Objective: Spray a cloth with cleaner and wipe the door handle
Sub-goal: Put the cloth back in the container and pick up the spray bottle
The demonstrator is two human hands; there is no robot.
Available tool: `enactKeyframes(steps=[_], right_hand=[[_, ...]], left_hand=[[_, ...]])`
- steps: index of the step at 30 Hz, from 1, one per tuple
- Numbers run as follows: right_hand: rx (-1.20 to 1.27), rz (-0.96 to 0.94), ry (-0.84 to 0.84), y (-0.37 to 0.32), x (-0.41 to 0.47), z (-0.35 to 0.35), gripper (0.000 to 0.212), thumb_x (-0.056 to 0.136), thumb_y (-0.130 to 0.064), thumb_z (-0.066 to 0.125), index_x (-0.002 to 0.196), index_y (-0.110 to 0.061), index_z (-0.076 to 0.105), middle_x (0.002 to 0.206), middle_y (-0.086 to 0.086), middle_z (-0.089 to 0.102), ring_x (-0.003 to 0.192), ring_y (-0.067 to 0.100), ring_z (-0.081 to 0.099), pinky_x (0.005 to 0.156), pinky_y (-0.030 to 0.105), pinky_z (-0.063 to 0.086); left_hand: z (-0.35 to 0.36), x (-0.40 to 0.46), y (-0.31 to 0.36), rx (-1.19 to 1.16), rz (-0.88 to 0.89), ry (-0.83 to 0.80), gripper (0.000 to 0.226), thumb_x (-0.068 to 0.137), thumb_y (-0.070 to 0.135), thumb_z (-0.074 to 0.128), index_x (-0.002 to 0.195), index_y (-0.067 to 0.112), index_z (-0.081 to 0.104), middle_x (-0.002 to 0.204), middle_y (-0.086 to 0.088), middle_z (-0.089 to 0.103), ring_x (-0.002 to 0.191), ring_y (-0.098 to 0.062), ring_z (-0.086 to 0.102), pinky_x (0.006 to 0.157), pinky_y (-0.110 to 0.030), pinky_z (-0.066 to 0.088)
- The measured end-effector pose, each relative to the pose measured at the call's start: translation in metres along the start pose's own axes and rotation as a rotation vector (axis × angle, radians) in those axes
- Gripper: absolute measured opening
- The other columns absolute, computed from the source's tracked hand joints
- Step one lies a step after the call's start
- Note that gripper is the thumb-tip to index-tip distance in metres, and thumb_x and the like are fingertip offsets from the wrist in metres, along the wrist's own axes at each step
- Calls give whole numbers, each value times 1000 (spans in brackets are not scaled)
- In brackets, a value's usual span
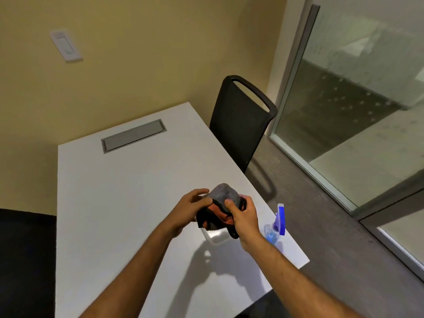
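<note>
Cloth (223, 204), a bunched grey wad with black and orange folds, is held above the white table (119, 203), its underside hidden by fingers. Left hand (191, 208) and right hand (244, 216) both clutch it. Spray bottle (276, 226) stands near the table's right edge, partly hidden behind the right wrist.

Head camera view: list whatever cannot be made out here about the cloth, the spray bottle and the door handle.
- Door handle: none shows in the head view, so its state is unknown.
- Spray bottle: its lower body is hidden behind the right hand and wrist; fill level is unclear.
- Cloth: bunched between the left hand and the right hand; wet or dry cannot be told.
- Clear container: mostly covered by the cloth.
</note>
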State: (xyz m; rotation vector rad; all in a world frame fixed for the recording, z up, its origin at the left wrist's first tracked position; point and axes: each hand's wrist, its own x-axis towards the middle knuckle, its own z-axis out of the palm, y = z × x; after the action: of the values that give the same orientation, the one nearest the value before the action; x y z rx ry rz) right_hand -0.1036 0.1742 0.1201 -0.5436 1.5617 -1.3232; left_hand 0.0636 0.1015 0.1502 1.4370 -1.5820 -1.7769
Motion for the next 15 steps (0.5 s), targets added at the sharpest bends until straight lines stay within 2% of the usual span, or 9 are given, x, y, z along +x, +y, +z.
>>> enactKeyframes(steps=[2, 5, 9, 12, 15], right_hand=[[-1, 36, 40, 15, 20, 7, 22, 90, -27, 73, 101, -36, 57, 109, -9, 67, 97, 8, 65, 61, 12, 53], [-61, 88, 58, 39, 53, 10, 25, 87, -22, 74, 103, -35, 60, 108, -8, 67, 100, 12, 65, 70, 18, 54], [-329, 120, 87, 69, 93, 15, 25, 82, -22, 78, 100, -30, 62, 101, -5, 67, 86, 11, 64, 74, 28, 57], [-512, 117, 61, 91, 121, 24, 33, 83, -14, 77, 115, -13, 68, 112, 9, 70, 100, 28, 68, 89, 41, 60], [-588, 93, 44, 109, 139, 32, 38, 87, -9, 74, 123, -10, 63, 118, 11, 69, 105, 28, 66, 91, 36, 57]], left_hand=[[-5, 26, -11, 4, -19, 54, 43, 88, 37, 70, 130, 28, 62, 124, 4, 68, 113, -15, 66, 80, -29, 55], [-8, 64, -31, 80, -34, 111, 45, 79, 35, 69, 123, 24, 68, 119, 5, 68, 113, -16, 66, 95, -34, 55], [-11, 109, -66, 246, -48, 221, 31, 85, 24, 71, 117, 22, 70, 114, 1, 68, 106, -15, 64, 86, -23, 47], [-11, 136, -91, 318, -33, 282, 24, 84, 15, 70, 107, 19, 71, 111, -3, 67, 101, -18, 63, 82, -22, 46], [-10, 153, -113, 377, -10, 298, 19, 86, 13, 68, 104, 17, 69, 109, -6, 64, 99, -20, 63, 88, -30, 51]])
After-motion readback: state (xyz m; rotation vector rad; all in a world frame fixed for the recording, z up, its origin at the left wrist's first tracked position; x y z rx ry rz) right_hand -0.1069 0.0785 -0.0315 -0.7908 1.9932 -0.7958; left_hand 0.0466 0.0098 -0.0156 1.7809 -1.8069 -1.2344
